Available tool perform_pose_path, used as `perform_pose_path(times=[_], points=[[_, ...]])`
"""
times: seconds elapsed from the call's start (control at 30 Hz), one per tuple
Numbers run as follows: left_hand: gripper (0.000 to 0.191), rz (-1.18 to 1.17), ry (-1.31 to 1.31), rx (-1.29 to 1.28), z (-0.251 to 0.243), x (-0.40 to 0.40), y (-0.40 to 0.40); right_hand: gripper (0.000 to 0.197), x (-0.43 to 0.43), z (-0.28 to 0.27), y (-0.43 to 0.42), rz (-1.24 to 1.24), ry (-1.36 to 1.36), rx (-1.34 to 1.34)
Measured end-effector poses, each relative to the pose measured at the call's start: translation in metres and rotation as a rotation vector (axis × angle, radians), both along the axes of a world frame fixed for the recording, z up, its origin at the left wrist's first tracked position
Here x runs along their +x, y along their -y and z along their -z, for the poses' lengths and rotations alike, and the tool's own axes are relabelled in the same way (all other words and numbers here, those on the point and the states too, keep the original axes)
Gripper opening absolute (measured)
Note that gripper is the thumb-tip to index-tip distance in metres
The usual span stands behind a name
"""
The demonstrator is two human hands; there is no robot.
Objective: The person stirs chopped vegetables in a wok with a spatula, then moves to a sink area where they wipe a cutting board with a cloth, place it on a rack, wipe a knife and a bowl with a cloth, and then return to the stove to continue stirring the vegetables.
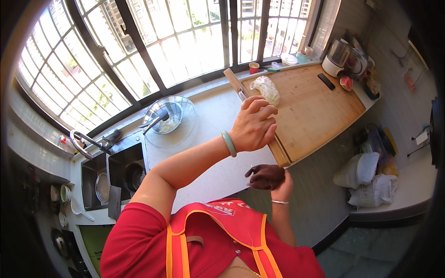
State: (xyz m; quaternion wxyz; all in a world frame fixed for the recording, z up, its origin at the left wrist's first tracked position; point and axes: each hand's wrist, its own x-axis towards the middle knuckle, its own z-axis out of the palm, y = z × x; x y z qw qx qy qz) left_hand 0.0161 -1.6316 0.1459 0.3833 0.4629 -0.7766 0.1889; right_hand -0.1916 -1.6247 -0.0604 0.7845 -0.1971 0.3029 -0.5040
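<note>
My left hand (255, 123), with a green bangle at its wrist, is curled over the raised wooden strip (233, 79) along the left edge of a wooden cutting board (313, 118). A small metal piece (241, 93) shows just beyond the knuckles; what lies under the fingers is hidden. Lower down, by the board's near corner, my right hand (283, 186) holds a bunched dark brown cloth (266, 177) over the counter's front edge. Just past my left hand, a clear plastic bag with pale contents (267, 91) rests on the board.
Left of the board, a glass lid (189, 120) covers a bowl (169, 121) on the white counter (212, 121). Further left is a double sink (113, 173) with a faucet (85, 144). A black phone-like slab (326, 81), cut watermelon (346, 83) and a blender-like appliance (335, 57) stand far right.
</note>
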Motion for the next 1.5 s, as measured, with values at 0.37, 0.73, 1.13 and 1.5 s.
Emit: perform_pose_path(times=[0.37, 0.73, 1.13, 1.5], points=[[0.05, -0.178, -0.432, -0.122, 0.029, -0.006, -0.014, 0.019, -0.003, -0.186, 0.009, -0.033, -0.239, -0.689], [0.055, -0.033, -1.474, -0.12, 0.027, -0.006, -0.023, 0.039, 0.082, -0.121, 0.056, -0.451, -0.572, -1.337], [0.061, -0.101, -1.507, -0.022, 0.033, 0.011, -0.032, 0.037, 0.059, 0.071, 0.186, -0.24, -1.36, -0.686], [0.064, 0.131, -1.747, -0.035, 0.034, 0.025, -0.031, 0.039, 0.15, -0.164, 0.042, -0.303, -0.506, -1.62]])
